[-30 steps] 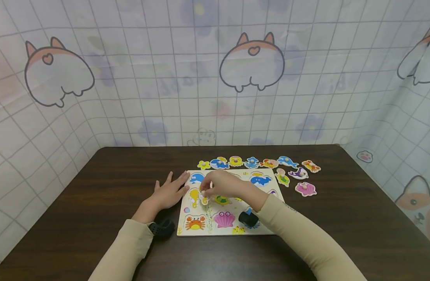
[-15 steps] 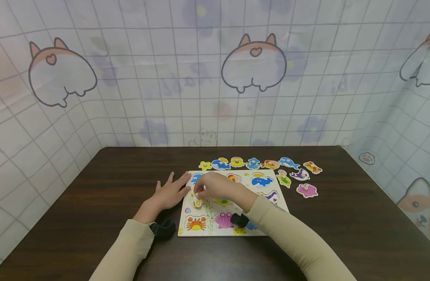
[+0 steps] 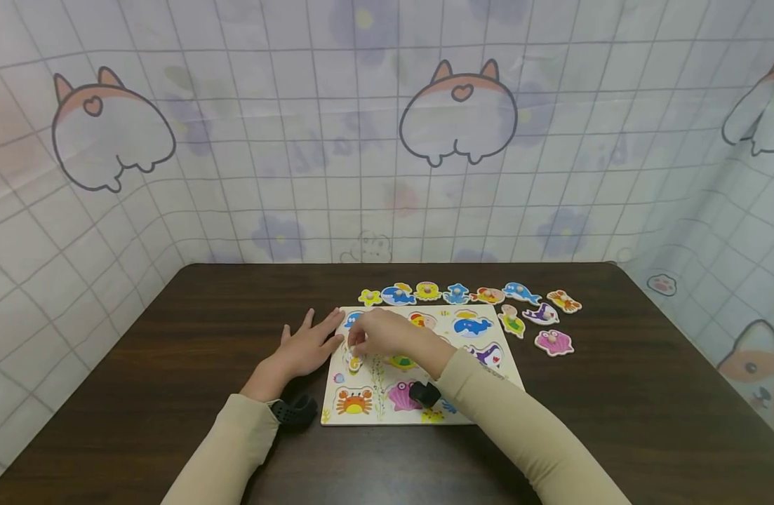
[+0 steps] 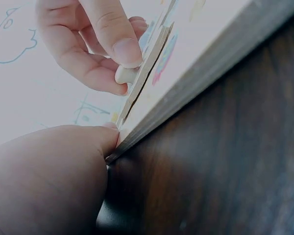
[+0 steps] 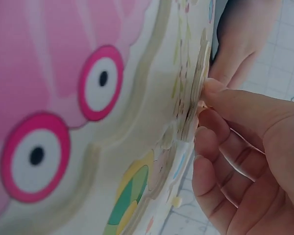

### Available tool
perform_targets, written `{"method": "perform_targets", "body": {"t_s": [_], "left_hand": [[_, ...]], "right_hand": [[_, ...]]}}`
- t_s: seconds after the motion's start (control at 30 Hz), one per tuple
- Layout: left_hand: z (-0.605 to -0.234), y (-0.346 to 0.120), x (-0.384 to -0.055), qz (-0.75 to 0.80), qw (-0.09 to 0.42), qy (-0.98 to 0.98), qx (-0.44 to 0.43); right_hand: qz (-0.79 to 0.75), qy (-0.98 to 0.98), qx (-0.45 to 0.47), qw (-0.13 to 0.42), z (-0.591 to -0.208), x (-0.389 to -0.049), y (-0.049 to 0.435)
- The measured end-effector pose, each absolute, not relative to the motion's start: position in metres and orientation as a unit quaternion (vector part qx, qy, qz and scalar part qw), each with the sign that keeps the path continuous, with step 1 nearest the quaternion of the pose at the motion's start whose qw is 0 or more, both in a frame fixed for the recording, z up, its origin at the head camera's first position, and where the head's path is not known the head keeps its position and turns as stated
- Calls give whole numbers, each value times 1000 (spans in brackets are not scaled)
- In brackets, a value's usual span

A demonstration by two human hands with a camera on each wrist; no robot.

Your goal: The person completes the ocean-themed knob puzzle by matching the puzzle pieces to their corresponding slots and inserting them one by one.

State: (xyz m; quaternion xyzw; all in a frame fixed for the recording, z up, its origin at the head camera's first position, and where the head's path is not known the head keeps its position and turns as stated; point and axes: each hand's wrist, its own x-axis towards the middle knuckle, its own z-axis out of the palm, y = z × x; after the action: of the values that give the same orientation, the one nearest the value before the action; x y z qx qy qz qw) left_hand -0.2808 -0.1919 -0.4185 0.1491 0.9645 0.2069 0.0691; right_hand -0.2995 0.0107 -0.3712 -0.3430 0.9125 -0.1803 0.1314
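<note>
A wooden sea-animal puzzle board [image 3: 396, 419] lies on the dark table. Over its left column, my right hand [image 3: 387, 332] pinches the knob [image 4: 126, 75] of a yellow seahorse puzzle piece [image 3: 355, 363]. The piece lies at the seahorse recess; in the left wrist view its edge stands slightly proud of the board, and I cannot tell if it is fully seated. My left hand [image 3: 303, 349] is spread flat at the board's left side, fingertips and thumb touching that edge. The right hand partly covers the piece and the upper-left pictures.
Loose knobbed pieces lie behind and right of the board, among them a yellow starfish [image 3: 370, 297], an orange crab [image 3: 563, 301], a green turtle [image 3: 511, 322] and a pink shell [image 3: 554, 342]. A patterned cloth [image 3: 298, 175] hangs behind the table.
My right hand has moved slightly left with the seahorse piece, from beside its recess to over it, then stays nearly still. The left hand keeps its place at the board's edge.
</note>
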Motion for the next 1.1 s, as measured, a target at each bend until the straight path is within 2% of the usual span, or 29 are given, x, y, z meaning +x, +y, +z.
{"method": "perform_targets", "body": {"t_s": [0.57, 1.1], "left_hand": [[-419, -193, -281, 206, 68, 965, 150], [-420, -192, -281, 208, 66, 964, 152]], "right_hand": [[-184, 904, -363, 129, -369, -295, 9], [-189, 906, -349, 149, -373, -295, 12]]}}
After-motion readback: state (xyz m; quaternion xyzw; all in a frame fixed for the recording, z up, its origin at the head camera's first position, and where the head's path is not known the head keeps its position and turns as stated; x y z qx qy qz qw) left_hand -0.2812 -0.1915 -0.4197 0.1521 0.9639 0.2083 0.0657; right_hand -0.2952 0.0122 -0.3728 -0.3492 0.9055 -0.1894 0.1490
